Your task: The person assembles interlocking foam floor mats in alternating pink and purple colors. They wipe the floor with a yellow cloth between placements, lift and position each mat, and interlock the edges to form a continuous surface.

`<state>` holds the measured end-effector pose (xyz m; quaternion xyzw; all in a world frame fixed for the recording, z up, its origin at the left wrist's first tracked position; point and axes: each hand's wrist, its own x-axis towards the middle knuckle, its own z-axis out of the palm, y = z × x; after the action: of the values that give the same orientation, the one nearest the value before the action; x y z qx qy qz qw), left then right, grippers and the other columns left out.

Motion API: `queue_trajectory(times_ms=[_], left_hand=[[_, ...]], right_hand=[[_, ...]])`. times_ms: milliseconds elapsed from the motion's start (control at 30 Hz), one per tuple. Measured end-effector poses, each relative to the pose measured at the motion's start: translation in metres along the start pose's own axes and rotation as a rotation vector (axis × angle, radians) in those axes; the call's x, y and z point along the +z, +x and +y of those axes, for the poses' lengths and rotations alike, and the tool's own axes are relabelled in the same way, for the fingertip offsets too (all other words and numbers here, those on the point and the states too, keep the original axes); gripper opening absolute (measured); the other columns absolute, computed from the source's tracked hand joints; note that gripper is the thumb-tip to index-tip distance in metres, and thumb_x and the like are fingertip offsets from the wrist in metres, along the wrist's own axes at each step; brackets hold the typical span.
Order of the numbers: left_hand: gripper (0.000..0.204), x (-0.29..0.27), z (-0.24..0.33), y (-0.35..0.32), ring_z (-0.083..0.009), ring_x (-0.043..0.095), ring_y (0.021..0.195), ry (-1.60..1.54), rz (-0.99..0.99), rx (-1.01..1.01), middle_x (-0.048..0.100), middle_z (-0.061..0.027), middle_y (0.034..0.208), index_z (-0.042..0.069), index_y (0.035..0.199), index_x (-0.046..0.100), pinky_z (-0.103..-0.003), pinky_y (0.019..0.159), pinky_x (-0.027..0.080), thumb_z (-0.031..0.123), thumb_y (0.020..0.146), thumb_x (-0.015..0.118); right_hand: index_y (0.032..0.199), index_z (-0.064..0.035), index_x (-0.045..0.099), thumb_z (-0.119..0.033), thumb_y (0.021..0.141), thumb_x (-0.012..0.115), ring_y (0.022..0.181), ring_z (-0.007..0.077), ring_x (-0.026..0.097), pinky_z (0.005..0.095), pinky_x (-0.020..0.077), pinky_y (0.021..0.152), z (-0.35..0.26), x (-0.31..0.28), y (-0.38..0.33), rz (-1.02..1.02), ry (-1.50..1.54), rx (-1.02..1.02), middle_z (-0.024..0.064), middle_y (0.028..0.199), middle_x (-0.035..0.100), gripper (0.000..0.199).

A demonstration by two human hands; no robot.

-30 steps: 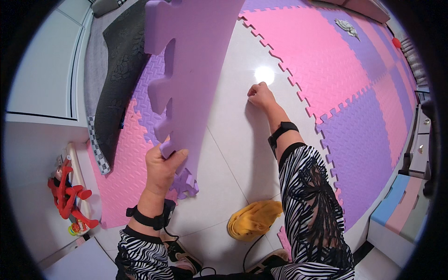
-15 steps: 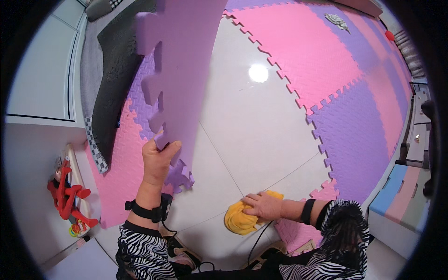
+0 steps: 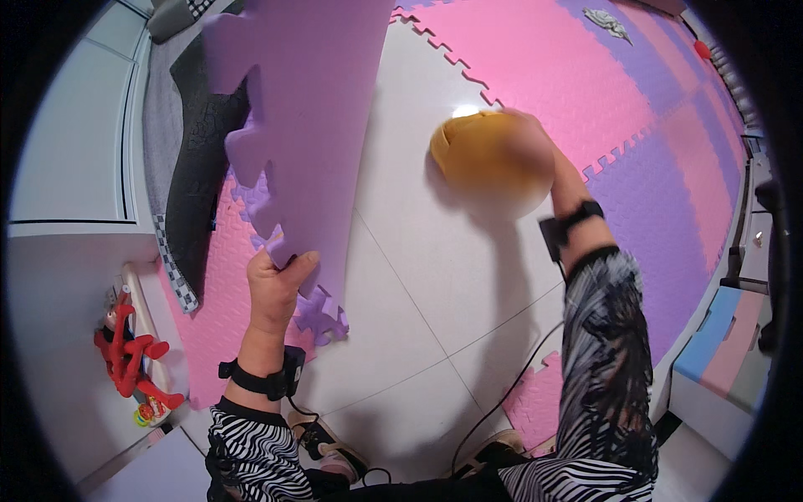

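Observation:
My left hand (image 3: 278, 289) is closed around the notched edge of a purple foam mat (image 3: 318, 125), which stands raised on its side. Farther forward, my right hand (image 3: 531, 146) is on a bunched yellow cloth (image 3: 468, 146), partly smeared by motion; the hand seems closed on it. White floor tiles (image 3: 401, 276) lie bare under the cloth, between the raised mat and the pink and purple foam mats (image 3: 552, 75) on the right. More mat pieces (image 3: 226, 318) lie on the floor under and left of the raised one.
At the left, a dark, curled floor covering (image 3: 196, 159) leans near a white cabinet (image 3: 75, 159). A red figure toy (image 3: 130, 351) lies below it. Pastel drawers (image 3: 711, 335) stand at the right. A grey crumpled cloth (image 3: 608, 25) rests on the far mats.
My right hand has moved forward with the yellow cloth, from near my feet to farther out on the tiles. The raised mat's far end has shifted slightly left, still in my left hand.

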<state>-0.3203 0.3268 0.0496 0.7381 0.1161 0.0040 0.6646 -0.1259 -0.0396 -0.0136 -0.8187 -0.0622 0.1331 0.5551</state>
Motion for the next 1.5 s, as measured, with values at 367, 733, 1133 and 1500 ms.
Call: queue_trajectory(times_ms=[367, 733, 1133, 1500], left_hand=[[0.022, -0.002, 0.003, 0.001, -0.0072, 0.055, 0.078, -0.049, 0.000, 0.011, 0.062, 0.0017, 0.087, 0.000, 0.098, 0.065, -0.022, 0.071, 0.045, 0.001, 0.076, 0.066], [0.031, 0.027, -0.005, 0.007, -0.0062, 0.053, 0.077, 0.076, -0.071, 0.031, 0.061, 0.0029, 0.088, 0.000, 0.107, 0.063, -0.022, 0.070, 0.045, -0.001, 0.076, 0.062], [0.036, 0.065, -0.028, 0.017, -0.0075, 0.055, 0.084, 0.194, -0.144, 0.137, 0.062, 0.0006, 0.094, 0.001, 0.112, 0.062, -0.022, 0.075, 0.045, -0.003, 0.076, 0.063], [0.039, 0.089, -0.032, 0.017, -0.0055, 0.055, 0.078, 0.214, -0.121, 0.095, 0.063, 0.0018, 0.089, 0.004, 0.111, 0.064, -0.020, 0.068, 0.045, -0.003, 0.073, 0.062]], right_hand=[[0.105, -0.0056, 0.054, -0.013, 0.065, 0.065, 0.091, 0.0328, 0.051, 0.0473, 0.0388, 0.080, 0.028, 0.199, -0.162, -0.225, -0.356, -0.626, 0.0139, 0.101, 0.055, 0.043], [0.095, -0.0061, 0.062, -0.012, 0.062, 0.074, 0.085, 0.0140, 0.060, 0.0315, 0.0493, 0.078, 0.038, 0.119, -0.250, -0.545, 0.291, 0.126, 0.0036, 0.091, 0.066, 0.036], [0.119, -0.0114, 0.056, -0.028, 0.068, 0.068, 0.093, 0.0321, 0.062, 0.0386, 0.0491, 0.080, 0.094, -0.025, -0.062, 0.728, -1.104, -0.058, 0.0147, 0.097, 0.066, 0.054], [0.098, -0.0090, 0.059, -0.015, 0.062, 0.063, 0.098, 0.0347, 0.048, 0.0443, 0.0380, 0.083, 0.060, 0.139, -0.207, -0.200, -0.315, -0.578, 0.0145, 0.103, 0.054, 0.036]])
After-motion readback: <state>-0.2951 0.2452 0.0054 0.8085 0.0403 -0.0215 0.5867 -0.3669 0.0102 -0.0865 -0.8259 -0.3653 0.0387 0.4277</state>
